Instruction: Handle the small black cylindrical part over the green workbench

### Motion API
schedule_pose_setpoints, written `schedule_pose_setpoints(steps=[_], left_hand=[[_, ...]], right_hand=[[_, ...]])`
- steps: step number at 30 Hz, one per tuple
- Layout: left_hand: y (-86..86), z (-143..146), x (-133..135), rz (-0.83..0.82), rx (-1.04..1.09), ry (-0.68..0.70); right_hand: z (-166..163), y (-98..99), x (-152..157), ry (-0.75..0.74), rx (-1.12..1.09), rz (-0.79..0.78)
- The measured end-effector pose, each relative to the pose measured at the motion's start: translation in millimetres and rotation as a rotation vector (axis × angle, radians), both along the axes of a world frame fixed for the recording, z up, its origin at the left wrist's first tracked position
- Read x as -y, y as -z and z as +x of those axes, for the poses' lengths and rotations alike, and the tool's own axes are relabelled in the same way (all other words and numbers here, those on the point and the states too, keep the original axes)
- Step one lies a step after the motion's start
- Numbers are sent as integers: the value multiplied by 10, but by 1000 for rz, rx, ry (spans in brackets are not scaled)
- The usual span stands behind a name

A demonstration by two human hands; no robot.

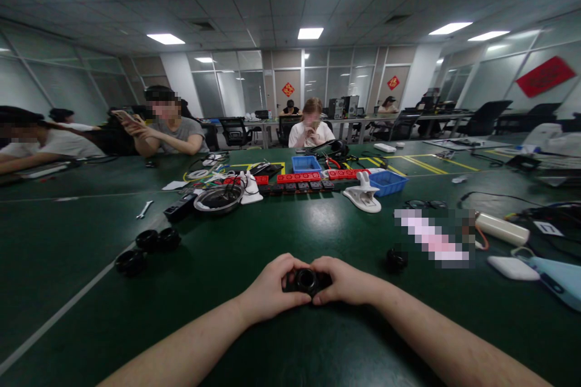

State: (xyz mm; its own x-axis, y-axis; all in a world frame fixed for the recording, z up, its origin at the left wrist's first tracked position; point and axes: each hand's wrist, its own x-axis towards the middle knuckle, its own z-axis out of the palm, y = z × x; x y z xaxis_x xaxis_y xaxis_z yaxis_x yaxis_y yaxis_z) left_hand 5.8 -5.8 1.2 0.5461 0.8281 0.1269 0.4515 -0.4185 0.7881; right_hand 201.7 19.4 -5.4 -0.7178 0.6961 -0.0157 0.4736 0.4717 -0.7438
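Note:
Close in front of me, both hands meet around a black round part (pixel 307 281) with a hole in its middle, its opening turned towards me. My left hand (pixel 278 283) is closed on its left side, thumb low and fingers curled over the top. From the other side my right hand (pixel 345 282) grips it in the same way, and the thumbs nearly touch. The fingers hide much of its outline. A similar black part (pixel 397 259) stands on the green table to the right of my right hand.
Black ring-shaped parts (pixel 131 262) sit at the left, with a wrench (pixel 144 210) beyond. Red power strips (pixel 299 178), a metal bowl (pixel 218 199), a white clamp (pixel 363 193) and a blue bin (pixel 388 182) stand ahead. A white case (pixel 512 268) lies right. People sit across the table (pixel 281 230).

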Motion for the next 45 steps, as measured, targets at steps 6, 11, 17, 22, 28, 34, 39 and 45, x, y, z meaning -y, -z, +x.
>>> schedule_pose_setpoints(steps=[6, 11, 17, 22, 28, 34, 39, 45], left_hand=[[92, 50, 9, 14, 12, -152], [159, 84, 16, 30, 19, -296], [140, 23, -40, 31, 24, -198], [139, -42, -85, 13, 47, -112], [122, -50, -84, 13, 49, -80], [167, -55, -90, 19, 58, -89], [193, -59, -97, 29, 47, -90], [210, -50, -98, 25, 59, -92]], right_hand=[[-97, 88, 57, 216, 100, 77], [-254, 131, 156, 423, 286, 373], [-184, 69, 142, 275, 188, 329], [-76, 30, 83, 101, 78, 206], [-103, 22, 87, 103, 35, 160], [-94, -31, 82, 71, 19, 65], [-94, -21, 69, 80, 22, 37], [-106, 0, 59, 90, 2, 30]])
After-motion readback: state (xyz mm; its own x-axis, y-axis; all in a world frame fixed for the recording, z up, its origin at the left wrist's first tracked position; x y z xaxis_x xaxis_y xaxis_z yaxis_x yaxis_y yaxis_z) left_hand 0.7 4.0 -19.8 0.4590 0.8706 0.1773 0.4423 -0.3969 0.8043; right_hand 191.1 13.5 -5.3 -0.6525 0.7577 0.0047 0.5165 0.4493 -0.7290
